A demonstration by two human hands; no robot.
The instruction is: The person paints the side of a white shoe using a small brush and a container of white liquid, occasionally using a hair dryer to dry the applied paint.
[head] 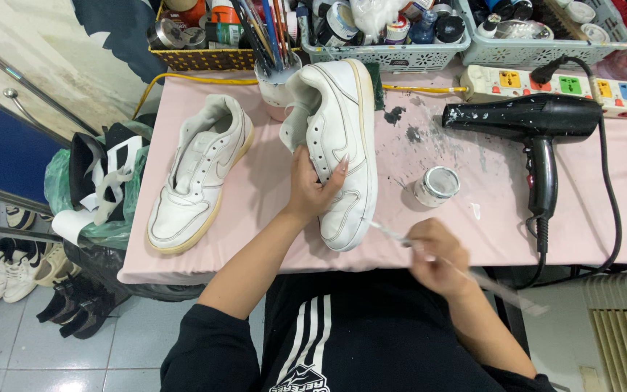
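Two white leather low-top sneakers lie on the pink-covered table (pixel 255 239). The left hand (pixel 312 190) clasps the tilted right-hand sneaker (pixel 342 152) at its side. The right hand (pixel 437 258) pinches a thin pale brush (pixel 393 234), its tip just beside the toe. A small open jar of white paint (pixel 437 186) stands just beyond, the second sneaker (pixel 199 174) left of the grip.

Looked like a small shoe-restoration workshop: pink worktop (pixel 255 239) spattered w/ dark paint, baskets (pixel 386 54) crammed w/ paint pots & bottles, cup of brushes (pixel 276 72), hair dryer (pixel 538 120) on a power strip (pixel 556 86), pairs of shoes (pixel 9 272) on the floor.
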